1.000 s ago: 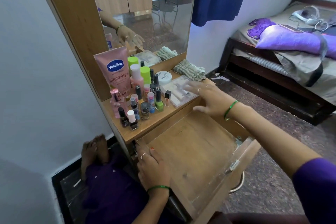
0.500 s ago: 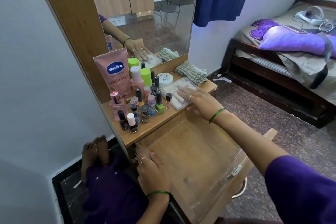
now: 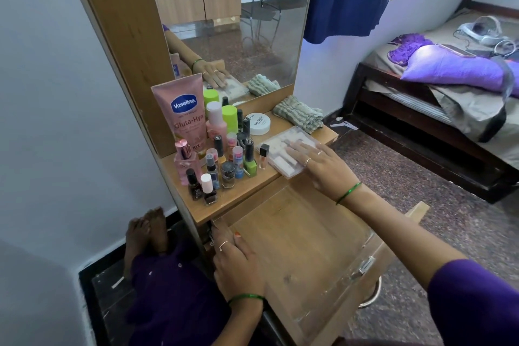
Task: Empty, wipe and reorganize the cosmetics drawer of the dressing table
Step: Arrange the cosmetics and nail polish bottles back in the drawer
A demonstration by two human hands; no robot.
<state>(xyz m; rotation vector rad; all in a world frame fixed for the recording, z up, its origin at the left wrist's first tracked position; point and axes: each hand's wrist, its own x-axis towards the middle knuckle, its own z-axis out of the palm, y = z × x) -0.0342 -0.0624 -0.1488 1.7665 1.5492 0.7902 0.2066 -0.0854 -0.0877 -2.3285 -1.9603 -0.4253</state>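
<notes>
The wooden drawer (image 3: 303,239) is pulled out below the dressing table top (image 3: 241,196), and its bottom is bare. My left hand (image 3: 238,264) grips the drawer's left side wall, fingers over the rim. My right hand (image 3: 323,166) lies on the near right part of a clear plastic box (image 3: 283,143) of white items on the table top, fingers flat on the lid and thumb at its near edge. Left of the box stand several nail polish bottles (image 3: 224,166), a pink Vaseline tube (image 3: 185,112) and a white jar (image 3: 259,123).
A folded striped cloth (image 3: 300,116) lies at the table's back right, under the mirror (image 3: 252,36). The metal drawer handle (image 3: 373,295) sticks out at the front. My feet (image 3: 146,230) rest by the left wall. A bed (image 3: 449,93) stands to the right.
My right hand has moved left and down from above the table's front edge and now rests on the clear plastic box. My left hand has stayed on the drawer side.
</notes>
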